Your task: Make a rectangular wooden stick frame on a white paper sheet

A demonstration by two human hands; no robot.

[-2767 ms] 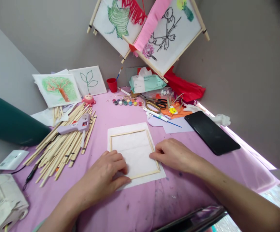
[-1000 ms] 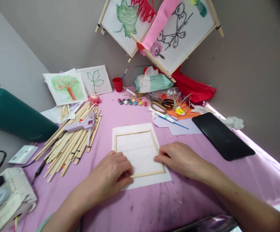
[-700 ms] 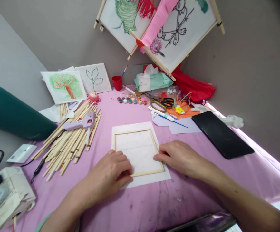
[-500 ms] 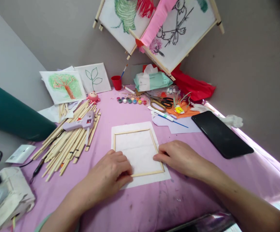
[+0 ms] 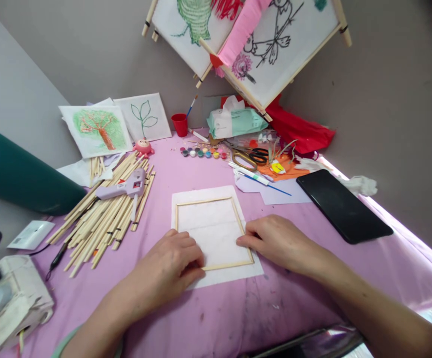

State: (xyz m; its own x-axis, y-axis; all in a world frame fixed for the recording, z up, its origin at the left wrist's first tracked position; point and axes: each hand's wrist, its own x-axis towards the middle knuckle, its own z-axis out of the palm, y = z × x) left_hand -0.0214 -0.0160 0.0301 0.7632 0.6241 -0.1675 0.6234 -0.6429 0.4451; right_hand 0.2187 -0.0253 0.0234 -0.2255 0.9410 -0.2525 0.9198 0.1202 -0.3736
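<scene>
Four sticks (image 5: 239,219) formed one frame (image 5: 204,201) over one white sheet (image 5: 216,241); one left hand (image 5: 174,261) and one right hand (image 5: 277,243) touched it. Left of the frame were one glue gun (image 5: 123,189) and one green bottle (image 5: 25,174); right, one phone (image 5: 342,205); beyond it, one red cup (image 5: 180,125).

- Frame (image 5: 204,201): four thin, pale wooden sticks, arranged as a rectangle. Bar ends appeared to meet at the three visible corners; the near-left corner was hidden.
- Frame pose: flat on the sheet, inside its edges.
- Sheet (image 5: 216,243): white, roughly rectangular, with a faint line across its middle.
- Sheet pose: flat on the purple table cover (image 5: 201,318), extending beyond the visible bars as a border.
</scene>
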